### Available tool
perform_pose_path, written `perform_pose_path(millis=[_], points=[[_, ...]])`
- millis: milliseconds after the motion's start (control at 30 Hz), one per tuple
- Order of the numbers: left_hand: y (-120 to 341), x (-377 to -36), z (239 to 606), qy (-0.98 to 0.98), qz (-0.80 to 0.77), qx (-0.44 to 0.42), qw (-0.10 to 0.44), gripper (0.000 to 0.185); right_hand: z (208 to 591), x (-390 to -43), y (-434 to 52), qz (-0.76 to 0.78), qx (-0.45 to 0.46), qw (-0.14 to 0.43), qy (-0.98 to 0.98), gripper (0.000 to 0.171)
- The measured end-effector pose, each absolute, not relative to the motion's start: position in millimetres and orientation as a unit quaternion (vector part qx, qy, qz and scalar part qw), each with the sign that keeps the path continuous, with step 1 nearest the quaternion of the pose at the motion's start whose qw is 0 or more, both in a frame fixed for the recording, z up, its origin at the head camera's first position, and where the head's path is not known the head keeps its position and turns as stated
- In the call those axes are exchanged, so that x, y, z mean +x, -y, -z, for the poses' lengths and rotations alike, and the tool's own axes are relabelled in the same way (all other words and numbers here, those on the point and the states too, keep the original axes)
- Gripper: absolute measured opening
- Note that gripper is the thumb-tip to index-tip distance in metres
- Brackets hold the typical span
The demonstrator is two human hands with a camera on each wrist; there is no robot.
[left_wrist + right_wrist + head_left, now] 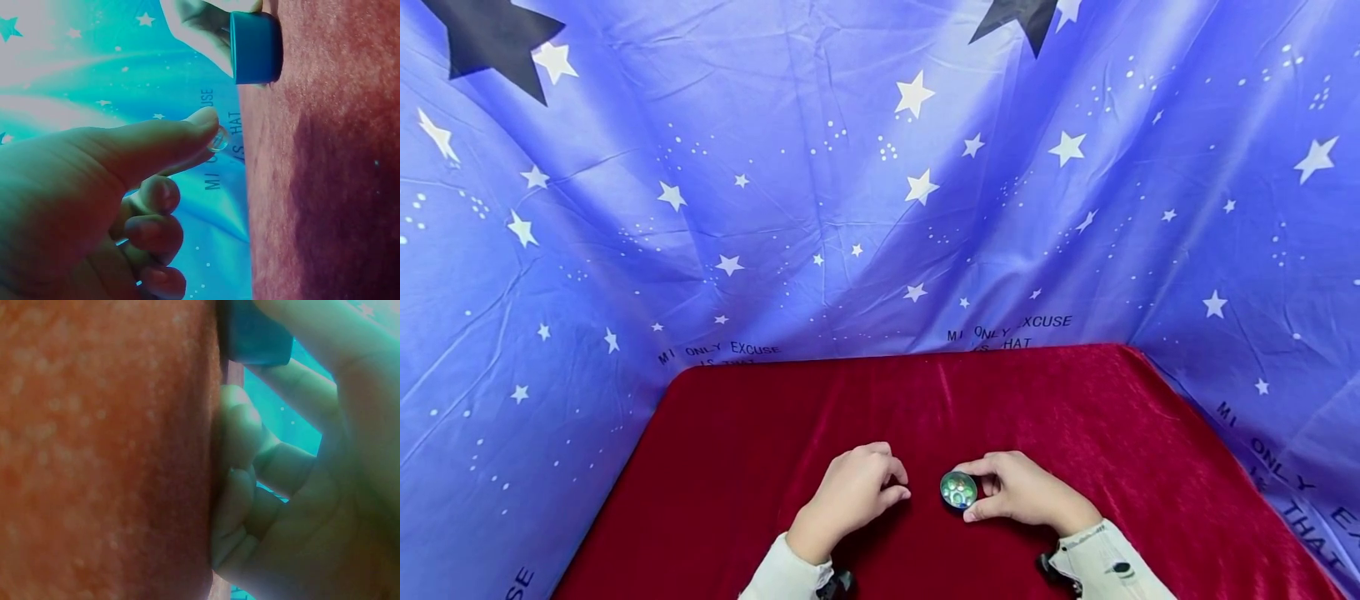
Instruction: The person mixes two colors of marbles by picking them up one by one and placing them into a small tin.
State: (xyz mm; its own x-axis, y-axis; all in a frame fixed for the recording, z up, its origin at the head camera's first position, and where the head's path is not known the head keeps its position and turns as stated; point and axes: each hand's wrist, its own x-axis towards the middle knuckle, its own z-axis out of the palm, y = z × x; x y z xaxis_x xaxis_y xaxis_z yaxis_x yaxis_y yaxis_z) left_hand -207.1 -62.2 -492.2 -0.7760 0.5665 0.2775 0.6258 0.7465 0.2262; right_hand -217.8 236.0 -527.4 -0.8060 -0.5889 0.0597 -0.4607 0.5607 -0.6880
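Between thumb and index finger, my left hand pinches a small clear glass marble, seen best in the left wrist view. Its other fingers curl in loosely. Just right of it in the head view, a small round dark tin stands upright on the red cloth. Several shiny marbles, greenish and clear, lie inside the tin. My right hand grips the tin from its right side, thumb nearer me and index finger on the far side. The right hand's lower fingers rest at the cloth.
Red velvet cloth covers the table. A blue curtain with white stars and printed lettering hangs behind and on both sides of it. Dark wrist straps show at both sleeves.
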Motion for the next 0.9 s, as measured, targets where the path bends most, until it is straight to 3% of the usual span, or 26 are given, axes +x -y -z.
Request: perform_pose_path(millis=[533,900], points=[[47.1,-211.8,488.2,0.921,0.173,-0.315,0.148,0.008,527.6,-218.1,-235.2,0.356,-0.298,0.082,-0.882,0.048],[34.2,-212.9,486.0,0.921,0.174,-0.317,0.142,0.007,529.5,-219.0,-236.4,0.358,-0.3,0.083,-0.88,0.048]])
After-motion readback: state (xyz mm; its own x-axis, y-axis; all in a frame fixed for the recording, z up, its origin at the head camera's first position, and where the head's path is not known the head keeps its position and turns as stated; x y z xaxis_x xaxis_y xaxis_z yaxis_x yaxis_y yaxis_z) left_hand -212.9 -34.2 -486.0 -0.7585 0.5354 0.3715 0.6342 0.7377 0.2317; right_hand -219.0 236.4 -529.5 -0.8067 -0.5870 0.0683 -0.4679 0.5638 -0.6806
